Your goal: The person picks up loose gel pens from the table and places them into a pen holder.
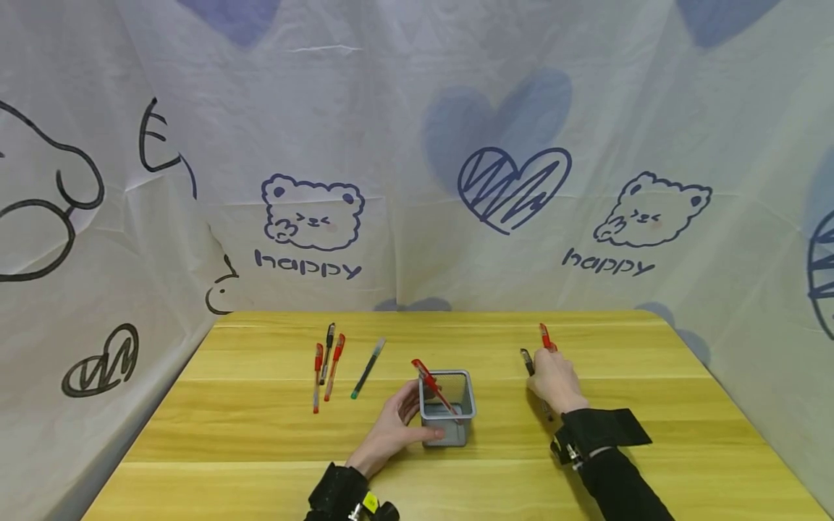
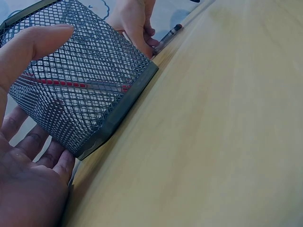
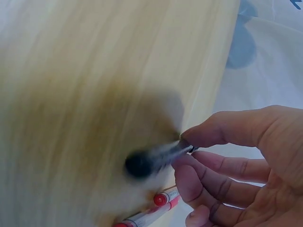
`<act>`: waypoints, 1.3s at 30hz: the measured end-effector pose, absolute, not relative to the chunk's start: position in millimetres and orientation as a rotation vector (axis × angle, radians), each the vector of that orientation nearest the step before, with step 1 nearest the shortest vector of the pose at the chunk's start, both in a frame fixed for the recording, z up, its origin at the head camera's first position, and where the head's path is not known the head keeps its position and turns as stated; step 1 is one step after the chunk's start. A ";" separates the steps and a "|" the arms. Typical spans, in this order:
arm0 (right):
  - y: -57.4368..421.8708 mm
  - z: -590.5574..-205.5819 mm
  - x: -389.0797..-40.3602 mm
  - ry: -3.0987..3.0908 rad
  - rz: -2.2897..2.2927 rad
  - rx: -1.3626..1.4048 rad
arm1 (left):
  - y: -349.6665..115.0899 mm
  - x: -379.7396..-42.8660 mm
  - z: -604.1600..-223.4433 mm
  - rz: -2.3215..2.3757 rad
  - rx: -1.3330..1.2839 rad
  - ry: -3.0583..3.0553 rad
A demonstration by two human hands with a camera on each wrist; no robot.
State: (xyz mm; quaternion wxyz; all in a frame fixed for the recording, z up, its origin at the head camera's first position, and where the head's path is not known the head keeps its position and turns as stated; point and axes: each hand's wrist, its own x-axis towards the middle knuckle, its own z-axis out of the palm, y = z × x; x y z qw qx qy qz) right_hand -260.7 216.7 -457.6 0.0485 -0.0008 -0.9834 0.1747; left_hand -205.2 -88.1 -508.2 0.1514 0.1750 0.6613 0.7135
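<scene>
My left hand (image 1: 394,432) grips a grey wire-mesh pen holder (image 1: 449,433) at the table's middle, thumb on its near side and fingers on its left. One red pen (image 1: 423,376) leans inside, its cap above the rim; the left wrist view shows it through the mesh. To the right, my right hand (image 1: 557,381) pinches a black pen (image 3: 158,161) between thumb and forefinger, low over the table. Red pens (image 3: 147,216) lie just beside that hand, partly hidden by it in the head view.
On the table's left lie two red pens (image 1: 335,367) (image 1: 317,376), a black pen (image 1: 329,351) and a green-tipped pen (image 1: 368,369). The wooden table (image 1: 260,463) meets a printed cloth (image 1: 404,108) at its back and sides.
</scene>
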 end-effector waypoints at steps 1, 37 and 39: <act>216.7 -457.3 -260.4 -3.000 0.541 -0.004 | -88.0 -205.1 -508.1 2.049 0.502 1.897; 197.0 -430.6 -225.4 -2.712 0.863 0.270 | -87.3 -203.4 -507.5 2.051 0.492 1.894; 194.6 -428.4 -224.6 -2.685 0.897 0.273 | -87.3 -203.7 -507.7 2.049 0.499 1.902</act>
